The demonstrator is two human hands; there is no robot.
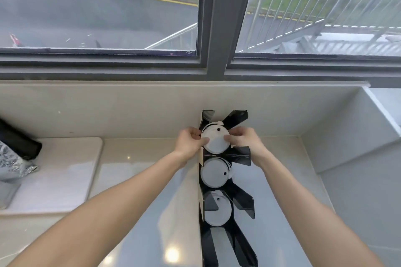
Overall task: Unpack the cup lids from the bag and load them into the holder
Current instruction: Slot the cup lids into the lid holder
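A black holder (243,201) with several slots stands on the counter, running from the near edge to the back wall. White round cup lids fill three slots: a far stack (216,141), a middle stack (213,172) and a near stack (218,210). My left hand (191,142) grips the left rim of the far stack of lids. My right hand (243,138) grips its right rim, with the thumb on the top lid. The two nearest slots hold nothing. No bag of lids shows clearly.
A pale mat (56,175) lies on the glossy counter (152,212) at the left, with a black object (19,141) and a crumpled patterned bag (13,167) at its left edge. A window (97,6) runs above the backsplash. A white ledge (351,128) rises at the right.
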